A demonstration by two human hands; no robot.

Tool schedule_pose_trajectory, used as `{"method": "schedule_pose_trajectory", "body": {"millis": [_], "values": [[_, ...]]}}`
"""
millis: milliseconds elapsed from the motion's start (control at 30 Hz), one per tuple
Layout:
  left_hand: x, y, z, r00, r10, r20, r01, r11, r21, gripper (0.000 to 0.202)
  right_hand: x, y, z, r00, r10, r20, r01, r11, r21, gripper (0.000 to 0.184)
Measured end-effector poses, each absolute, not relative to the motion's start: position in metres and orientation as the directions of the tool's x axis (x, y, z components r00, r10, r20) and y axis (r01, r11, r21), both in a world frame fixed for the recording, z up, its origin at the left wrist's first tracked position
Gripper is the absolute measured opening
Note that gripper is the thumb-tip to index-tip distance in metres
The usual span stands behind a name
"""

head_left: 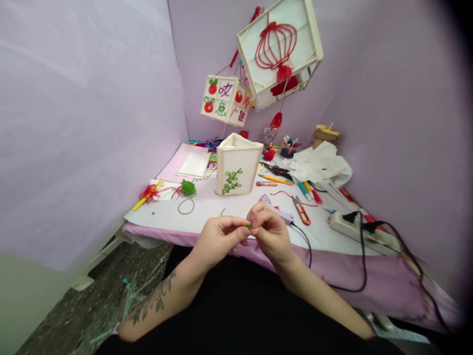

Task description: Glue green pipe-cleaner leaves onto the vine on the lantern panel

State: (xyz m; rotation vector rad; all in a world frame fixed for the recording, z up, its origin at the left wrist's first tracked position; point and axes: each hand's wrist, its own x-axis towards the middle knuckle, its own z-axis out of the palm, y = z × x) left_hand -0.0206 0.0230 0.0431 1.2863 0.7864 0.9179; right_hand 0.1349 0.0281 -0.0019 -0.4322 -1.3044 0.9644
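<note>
My left hand (222, 237) and my right hand (269, 231) meet above the table's front edge, fingertips pinched together. Between them is a small piece of green yarn (249, 227), mostly covered by the fingers. Just beyond stands a white three-sided paper lantern (242, 165) with a pale frame; a green leafy sprig (232, 181) made of yarn decorates its lower front. A ball of green yarn (188, 187) lies left of the lantern, with a loose loop trailing toward me. Behind my right hand rests a lilac glue gun (279, 212), partly hidden by it.
Red-handled thread snips (301, 211) lie right of the glue gun. A power strip (362, 231) with black cables sits at the right edge. Crumpled white paper (321, 165) and markers (309, 191) are behind. Decorated lanterns (281, 49) hang overhead. A framed panel (194, 164) lies back left.
</note>
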Motion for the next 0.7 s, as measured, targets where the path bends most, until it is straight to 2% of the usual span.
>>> {"method": "schedule_pose_trajectory", "body": {"millis": [200,400,600,700], "values": [[-0.024,0.02,0.047,0.393,0.916,0.08,-0.087,-0.05,0.995,0.031,0.14,0.026,0.001,-0.095,0.769,0.632,-0.248,0.596,-0.763,0.009],[-0.026,0.021,0.05,0.427,0.9,0.089,-0.047,-0.076,0.996,0.026,0.145,0.026,0.011,-0.142,0.748,0.648,-0.148,0.631,-0.761,0.011],[-0.026,0.022,0.051,0.453,0.876,0.163,0.01,-0.188,0.982,0.016,0.15,0.028,0.016,-0.195,0.796,0.573,-0.129,0.559,-0.819,0.023],[-0.027,0.022,0.05,0.447,0.868,0.214,0.041,-0.258,0.965,0.014,0.151,0.03,0.013,-0.204,0.801,0.564,-0.159,0.541,-0.826,0.022]]}}
